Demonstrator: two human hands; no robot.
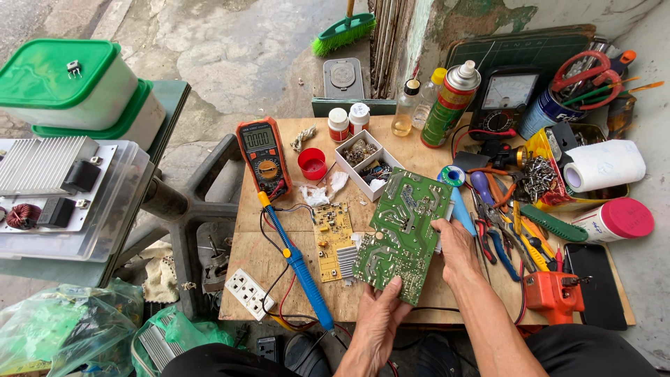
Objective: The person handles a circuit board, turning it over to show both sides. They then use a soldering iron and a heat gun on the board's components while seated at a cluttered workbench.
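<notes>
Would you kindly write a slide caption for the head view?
Both hands, left hand and right hand, hold a green circuit board above a cluttered plywood workbench.

An orange multimeter (262,155) with a grey screen lies at the table's (279,279) left, a green-labelled spray can (450,105) and dial-faced analogue meter (504,101) behind.

A worn plywood tabletop (391,307) is set on a cracked concrete floor (230,56) lit by even daylight. Beyond its far edge, a stained, peeling wall (474,17) is seen, with a green broom (342,31) leaned beside it. Off the tabletop's left edge, a dark plastic chair (195,202) is placed, and further left a green side table (171,98) is stacked with plastic tubs.
</notes>
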